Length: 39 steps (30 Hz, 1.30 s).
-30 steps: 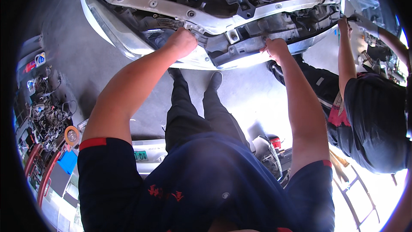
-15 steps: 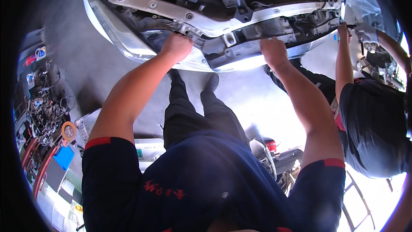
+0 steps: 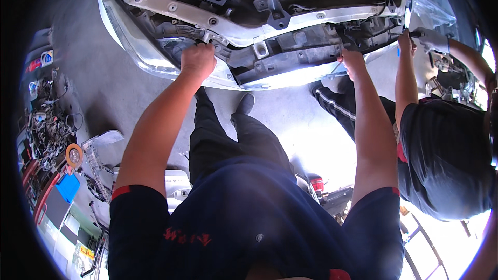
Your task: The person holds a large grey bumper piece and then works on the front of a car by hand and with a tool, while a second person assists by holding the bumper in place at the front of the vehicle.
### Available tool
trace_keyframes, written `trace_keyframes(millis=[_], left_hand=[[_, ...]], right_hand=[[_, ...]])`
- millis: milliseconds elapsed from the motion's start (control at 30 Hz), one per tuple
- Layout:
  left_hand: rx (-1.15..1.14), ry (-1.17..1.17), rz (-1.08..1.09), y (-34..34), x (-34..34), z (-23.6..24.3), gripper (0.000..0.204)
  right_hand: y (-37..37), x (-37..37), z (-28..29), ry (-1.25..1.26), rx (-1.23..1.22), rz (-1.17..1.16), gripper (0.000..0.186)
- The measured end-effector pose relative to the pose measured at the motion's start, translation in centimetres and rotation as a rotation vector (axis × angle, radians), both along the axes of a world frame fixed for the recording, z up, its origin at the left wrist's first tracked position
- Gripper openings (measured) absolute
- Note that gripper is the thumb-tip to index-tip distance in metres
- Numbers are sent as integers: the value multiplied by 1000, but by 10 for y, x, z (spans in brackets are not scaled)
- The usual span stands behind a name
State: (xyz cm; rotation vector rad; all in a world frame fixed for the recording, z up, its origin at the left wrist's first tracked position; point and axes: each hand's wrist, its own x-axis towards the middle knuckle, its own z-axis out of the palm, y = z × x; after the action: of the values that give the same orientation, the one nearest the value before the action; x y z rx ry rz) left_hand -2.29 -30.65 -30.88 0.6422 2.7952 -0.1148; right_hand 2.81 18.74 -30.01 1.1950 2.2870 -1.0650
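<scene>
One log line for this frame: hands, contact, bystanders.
left hand: gripping car front | right hand: gripping black lower panel | co-worker's hand: on car's right corner

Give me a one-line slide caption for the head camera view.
Both hands, left hand and right hand, grip the white car's front bumper while a co-worker works alongside.

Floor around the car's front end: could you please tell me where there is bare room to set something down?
The grey concrete floor is bare between the white bumper and the pile of parts and wiring at the left. A smaller bare patch lies between the person's legs and the co-worker's striped trousers. Low right, by the red-topped tool, it is crowded.
</scene>
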Motion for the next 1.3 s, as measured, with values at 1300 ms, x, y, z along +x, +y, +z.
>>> trace_keyframes(millis=[1300], left_hand=[[11,-32,2,0,1,2,21]], right_hand=[[-25,-21,23,-252,799,894,20]])
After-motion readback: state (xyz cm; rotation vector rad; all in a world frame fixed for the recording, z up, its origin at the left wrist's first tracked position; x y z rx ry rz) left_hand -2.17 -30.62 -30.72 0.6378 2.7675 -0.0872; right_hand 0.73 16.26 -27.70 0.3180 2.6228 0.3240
